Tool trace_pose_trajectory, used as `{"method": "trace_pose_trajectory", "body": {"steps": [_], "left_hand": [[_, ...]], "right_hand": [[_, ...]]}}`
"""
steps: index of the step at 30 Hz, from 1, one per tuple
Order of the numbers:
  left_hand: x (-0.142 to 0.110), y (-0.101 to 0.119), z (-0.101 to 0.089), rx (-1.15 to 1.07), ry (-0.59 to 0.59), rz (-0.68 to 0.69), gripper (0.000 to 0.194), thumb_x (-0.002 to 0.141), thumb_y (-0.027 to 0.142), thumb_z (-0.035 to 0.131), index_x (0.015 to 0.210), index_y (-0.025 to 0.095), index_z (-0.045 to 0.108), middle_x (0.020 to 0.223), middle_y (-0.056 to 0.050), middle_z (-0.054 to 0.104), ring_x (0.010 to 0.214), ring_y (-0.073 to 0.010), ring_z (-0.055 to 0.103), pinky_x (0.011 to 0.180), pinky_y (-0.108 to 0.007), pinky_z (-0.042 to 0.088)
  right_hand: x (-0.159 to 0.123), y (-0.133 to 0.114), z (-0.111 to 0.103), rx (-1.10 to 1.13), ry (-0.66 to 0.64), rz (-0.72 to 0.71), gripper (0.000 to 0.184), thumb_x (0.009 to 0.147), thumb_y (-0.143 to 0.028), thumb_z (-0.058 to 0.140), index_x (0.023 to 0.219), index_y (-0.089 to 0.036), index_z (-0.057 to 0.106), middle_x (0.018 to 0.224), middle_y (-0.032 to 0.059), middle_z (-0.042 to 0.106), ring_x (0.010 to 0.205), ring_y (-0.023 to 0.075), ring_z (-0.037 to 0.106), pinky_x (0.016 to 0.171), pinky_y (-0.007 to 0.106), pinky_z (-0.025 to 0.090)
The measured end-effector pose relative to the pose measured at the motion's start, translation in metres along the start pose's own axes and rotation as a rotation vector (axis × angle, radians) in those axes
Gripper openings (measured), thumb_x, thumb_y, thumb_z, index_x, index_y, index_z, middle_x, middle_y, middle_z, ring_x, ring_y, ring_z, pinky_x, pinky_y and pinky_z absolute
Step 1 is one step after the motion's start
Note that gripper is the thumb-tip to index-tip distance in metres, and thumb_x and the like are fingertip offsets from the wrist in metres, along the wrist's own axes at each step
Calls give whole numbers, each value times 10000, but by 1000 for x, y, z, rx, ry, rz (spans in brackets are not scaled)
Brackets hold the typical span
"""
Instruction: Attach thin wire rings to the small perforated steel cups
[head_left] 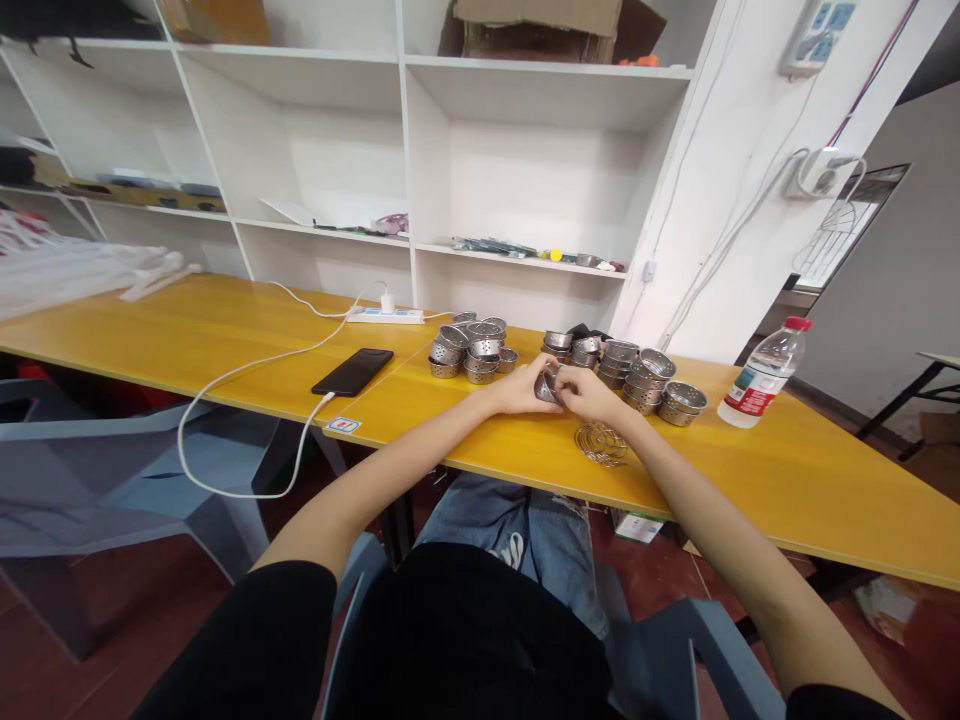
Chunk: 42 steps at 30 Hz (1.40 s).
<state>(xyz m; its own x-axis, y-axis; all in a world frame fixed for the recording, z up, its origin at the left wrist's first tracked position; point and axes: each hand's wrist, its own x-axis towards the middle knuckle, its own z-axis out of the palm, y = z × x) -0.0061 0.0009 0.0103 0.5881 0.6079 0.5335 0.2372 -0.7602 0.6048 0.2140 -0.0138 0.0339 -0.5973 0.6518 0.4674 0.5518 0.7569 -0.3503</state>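
Observation:
My left hand is wrapped around a small perforated metal cup, which is tilted above the table. My right hand is closed, its fingertips pinched at the cup's rim. Whatever lies between those fingertips is hidden. Just below the right hand, a loose pile of thin metal wire rings rests near the table's front edge. Stacks of similar perforated cups stand behind and left of my left hand. More stacked cups stand behind and right of my right hand.
A clear bottle with a red cap stands at the right on the yellow table. To the left lie a black phone and its white cable, which loops over the front edge. A power strip sits by the white shelves.

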Motion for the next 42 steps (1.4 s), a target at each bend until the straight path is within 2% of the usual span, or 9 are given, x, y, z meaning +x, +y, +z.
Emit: {"method": "trace_pose_trajectory", "body": {"steps": [7,11,15,23,32,35,38,40,42], "left_hand": [[1,-3,0,80,-11,11,789,776,578,917,1367,228,528,1329,-138,743,1187,-315,747,1071,-438,554],[0,-6,-3,141,-12,-19,789,802,615,890,1386,227,528,1305,-141,754,1176,-325,751,1040,-440,574],[-1,-3,-5,270,-10,-46,705,863,577,838,1402,226,551,1403,-170,726,1267,-367,722,1085,-485,565],[-2,1,-6,397,4,-71,560,901,506,791,1352,236,599,1379,-145,727,1288,-370,698,1124,-507,561],[-1,-9,-3,320,84,-12,456,894,370,782,1282,217,597,1316,-134,718,1258,-331,694,1125,-488,575],[-2,-6,-2,319,147,30,385,908,339,782,1234,220,616,1277,-127,709,1211,-310,706,1099,-470,589],[-6,9,-4,308,248,119,358,940,376,793,1222,225,632,1261,-116,705,1194,-289,711,1086,-443,595],[-8,25,-12,307,358,192,373,962,410,794,1241,226,628,1266,-112,704,1202,-281,706,1093,-436,589],[-8,37,-28,310,541,239,359,991,431,773,1237,223,615,1246,-109,699,1186,-270,699,1088,-434,586]], "right_hand": [[-1,-4,-11,65,78,108,52,740,-203,605,743,-204,657,790,29,664,727,186,556,730,326,436],[-1,-6,-8,112,29,95,91,751,-215,620,762,-200,709,797,34,698,715,183,574,712,321,442],[-2,-5,-4,125,-5,83,71,747,-214,637,763,-200,704,742,10,650,665,167,539,681,313,425],[-2,-5,-3,42,-29,-64,134,829,-163,628,786,-190,752,842,42,679,724,171,569,696,310,446],[-2,-5,1,-2,-59,-146,204,888,-126,609,885,-186,803,979,67,734,762,170,615,681,295,490],[-2,-10,-1,6,68,-175,243,922,-156,623,1033,-196,836,1068,86,756,803,185,652,685,303,519],[-3,-19,-8,-41,328,-209,257,1012,-220,607,1135,-216,832,1150,106,750,918,218,687,765,342,563],[-4,-23,-14,-80,481,-203,260,1057,-250,585,1163,-221,822,1155,111,742,903,218,678,778,359,570],[-5,-23,-17,-110,559,-178,260,1073,-255,570,1163,-218,811,1125,111,738,820,205,649,738,359,561]]}}
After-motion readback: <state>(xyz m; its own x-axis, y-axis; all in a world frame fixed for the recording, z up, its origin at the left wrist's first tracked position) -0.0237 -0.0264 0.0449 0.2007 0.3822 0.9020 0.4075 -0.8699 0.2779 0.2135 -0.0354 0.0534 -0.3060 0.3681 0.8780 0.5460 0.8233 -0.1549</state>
